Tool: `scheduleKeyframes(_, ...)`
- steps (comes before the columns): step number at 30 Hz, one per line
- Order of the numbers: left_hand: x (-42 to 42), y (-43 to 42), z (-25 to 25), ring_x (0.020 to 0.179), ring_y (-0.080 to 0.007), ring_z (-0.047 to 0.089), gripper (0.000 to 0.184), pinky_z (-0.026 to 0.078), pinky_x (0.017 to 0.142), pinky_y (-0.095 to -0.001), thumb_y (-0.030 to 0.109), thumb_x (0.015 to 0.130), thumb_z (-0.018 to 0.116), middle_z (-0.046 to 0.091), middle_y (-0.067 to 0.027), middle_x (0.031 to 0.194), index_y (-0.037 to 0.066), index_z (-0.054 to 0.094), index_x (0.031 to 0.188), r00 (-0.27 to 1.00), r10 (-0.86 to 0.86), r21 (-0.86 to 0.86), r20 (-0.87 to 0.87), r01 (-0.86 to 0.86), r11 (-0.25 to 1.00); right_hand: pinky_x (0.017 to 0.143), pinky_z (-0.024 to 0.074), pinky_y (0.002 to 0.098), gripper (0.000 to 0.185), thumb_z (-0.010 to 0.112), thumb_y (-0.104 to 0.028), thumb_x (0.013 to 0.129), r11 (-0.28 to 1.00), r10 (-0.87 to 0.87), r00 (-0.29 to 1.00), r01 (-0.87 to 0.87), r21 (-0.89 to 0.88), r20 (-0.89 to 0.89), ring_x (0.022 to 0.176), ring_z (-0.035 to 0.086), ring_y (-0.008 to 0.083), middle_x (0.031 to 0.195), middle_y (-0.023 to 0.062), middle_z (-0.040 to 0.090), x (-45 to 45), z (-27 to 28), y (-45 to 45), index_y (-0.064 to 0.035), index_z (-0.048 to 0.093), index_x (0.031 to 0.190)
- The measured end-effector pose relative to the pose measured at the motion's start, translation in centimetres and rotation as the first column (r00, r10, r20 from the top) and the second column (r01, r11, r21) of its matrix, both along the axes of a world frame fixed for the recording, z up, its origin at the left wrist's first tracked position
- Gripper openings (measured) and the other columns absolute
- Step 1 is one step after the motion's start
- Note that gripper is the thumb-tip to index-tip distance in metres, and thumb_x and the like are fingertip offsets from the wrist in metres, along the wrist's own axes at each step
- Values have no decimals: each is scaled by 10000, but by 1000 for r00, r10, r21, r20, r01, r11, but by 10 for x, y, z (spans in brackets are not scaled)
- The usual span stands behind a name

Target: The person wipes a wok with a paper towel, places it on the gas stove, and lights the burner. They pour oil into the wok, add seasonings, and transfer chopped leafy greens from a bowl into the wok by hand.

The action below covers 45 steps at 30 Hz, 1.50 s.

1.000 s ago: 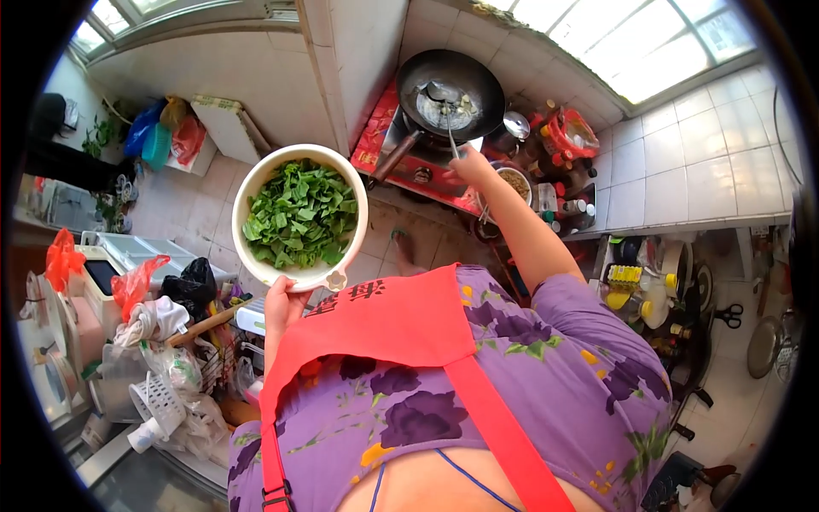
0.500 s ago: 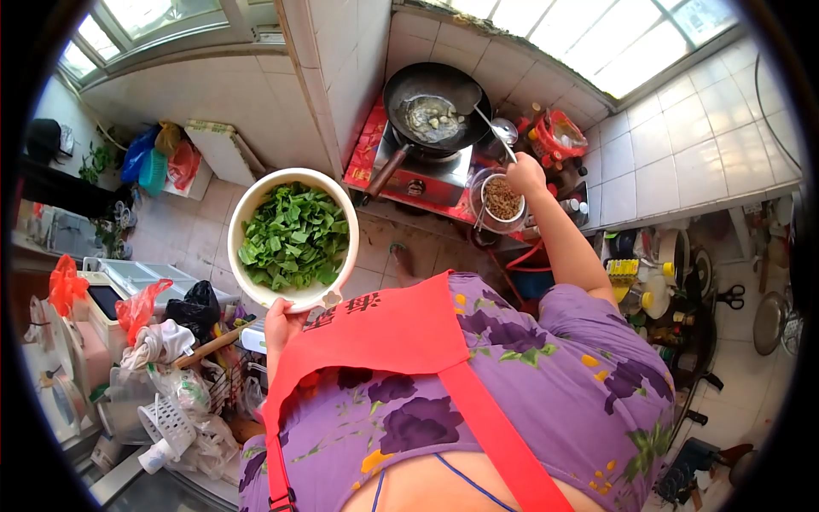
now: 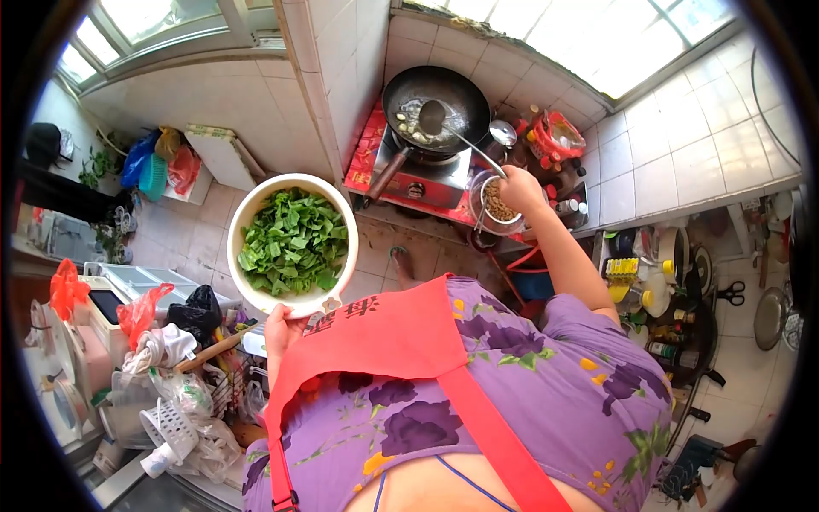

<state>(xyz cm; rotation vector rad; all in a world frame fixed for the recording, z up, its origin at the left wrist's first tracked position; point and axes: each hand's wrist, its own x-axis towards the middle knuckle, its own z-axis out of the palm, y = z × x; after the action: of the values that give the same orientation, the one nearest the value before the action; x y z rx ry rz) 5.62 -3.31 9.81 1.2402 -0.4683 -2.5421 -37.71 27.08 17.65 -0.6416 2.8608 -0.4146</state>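
My left hand (image 3: 281, 328) is closed on the near rim of a large white basin (image 3: 236, 243), held at my waist. Chopped leafy greens (image 3: 294, 241) fill much of it. In my right hand (image 3: 520, 189) is the handle of a long metal ladle (image 3: 432, 118), whose bowl is down inside a black wok (image 3: 473, 94). Oil and pale pieces (image 3: 411, 124) that look like garlic lie in the wok, which sits on a gas stove (image 3: 426, 183). Just below my right hand stands a bowl of brown minced food (image 3: 497, 203), with a utensil leaning in it.
Bottles (image 3: 567, 207) and a red plastic basket (image 3: 559, 135) stand right of the stove. Plastic bags and containers (image 3: 175, 427) crowd the left side. Bottles and pans (image 3: 648, 286) fill a rack at the right. A tiled wall (image 3: 674, 141) and windows are behind.
The ladle's bowl has moved from the wok's right side left to its middle, among the pale pieces. My right hand has shifted slightly left and down. The basin stays at my waist.
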Motion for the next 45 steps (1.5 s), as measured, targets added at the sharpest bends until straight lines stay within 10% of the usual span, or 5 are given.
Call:
scheduleKeyframes(18, 4, -1, -7, 1056, -330, 560, 403, 502, 916, -462, 22, 787, 393, 507, -195, 1162, -94, 382, 1173, 1000, 8, 27, -14, -8, 1000, 762, 502, 438, 190, 527, -119, 795, 981, -46, 992, 68, 180, -121, 894, 637, 350, 928, 180, 656, -47, -33, -42, -53, 572, 968)
scheduleKeyframes(31, 8, -10, -24, 1056, -326, 567, 440, 518, 906, -445, 14, 786, 396, 504, -195, 1182, -98, 351, 1209, 999, -50, 76, -3, 50, 996, 633, 518, 392, 209, 545, -69, 793, 919, 336, 880, -229, 320, -337, 776, 651, 285, 814, 122, 635, 10, 25, -14, -58, 584, 998)
scheduleKeyframes(45, 0, -7, -8, 1084, -331, 545, 454, 494, 932, -469, 19, 791, 392, 490, -193, 1197, -88, 344, 1229, 997, -70, 3, -10, 70, 998, 718, 515, 412, 175, 534, -120, 799, 965, -7, 974, 66, 253, -228, 860, 652, 313, 895, 158, 667, -33, -6, -6, -40, 598, 941)
